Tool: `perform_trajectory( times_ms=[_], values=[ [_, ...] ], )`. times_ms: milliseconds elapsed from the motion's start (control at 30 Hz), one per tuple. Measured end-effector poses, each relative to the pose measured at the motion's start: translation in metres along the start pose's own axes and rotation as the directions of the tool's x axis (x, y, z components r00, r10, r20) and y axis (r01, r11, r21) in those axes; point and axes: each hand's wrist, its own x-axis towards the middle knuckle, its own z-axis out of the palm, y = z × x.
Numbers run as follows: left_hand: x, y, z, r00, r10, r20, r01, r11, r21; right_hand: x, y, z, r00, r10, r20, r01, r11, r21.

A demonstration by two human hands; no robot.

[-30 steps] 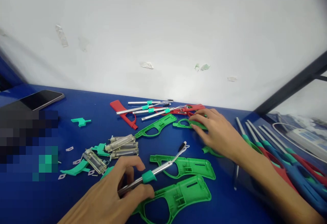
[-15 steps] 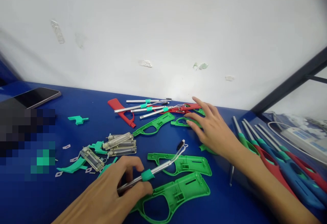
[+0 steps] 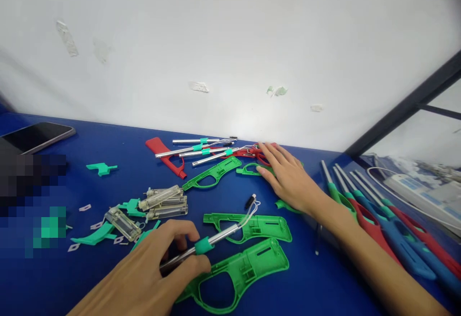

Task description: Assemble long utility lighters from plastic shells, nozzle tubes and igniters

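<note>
My left hand (image 3: pixel 162 263) is closed around a metal lighter tube (image 3: pixel 219 234) with a teal collar, white wires and a black end piece. Beneath the tube lie two green lighter shell halves, the nearer one (image 3: pixel 248 268) and one behind it (image 3: pixel 266 227). My right hand (image 3: pixel 288 176) reaches to the back, fingers stretched out over red shell parts (image 3: pixel 248 151) and a green shell half (image 3: pixel 248 169), partly covering them. Another green shell half (image 3: pixel 212 174) lies to their left. Several metal tubes (image 3: pixel 212 157) rest by a red shell half (image 3: pixel 167 157).
Clear fuel tanks (image 3: pixel 163 200) and teal triggers (image 3: pixel 95 234) lie left, with small white clips. A phone (image 3: pixel 39 136) is at far left. Assembled lighters (image 3: pixel 382 229) line the right side, near a dark metal frame (image 3: pixel 406 104) and a white power strip (image 3: pixel 425 191).
My right hand has lowered onto the parts at the back, its fingers now flatter and closer together. The left hand still holds the tube. The view has shifted slightly to the right.
</note>
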Motion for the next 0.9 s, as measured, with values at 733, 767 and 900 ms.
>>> perform_trajectory(
  times_ms=[733, 767, 900],
  values=[
    [0.005, 0.003, -0.004, 0.999, 0.029, -0.012, -0.029, 0.998, 0.050, -0.001, -0.003, 0.000, 1.000, -0.023, -0.022, 0.023, 1.000, 0.013],
    [0.004, 0.001, -0.004, 0.999, 0.039, -0.008, -0.039, 0.998, 0.049, -0.001, -0.003, 0.000, 0.999, -0.024, -0.027, 0.024, 1.000, 0.015],
    [0.002, -0.003, -0.001, 1.000, 0.000, -0.001, 0.000, 1.000, 0.030, -0.001, -0.003, 0.002, 0.998, -0.034, -0.047, 0.035, 0.999, 0.028]
  ],
)
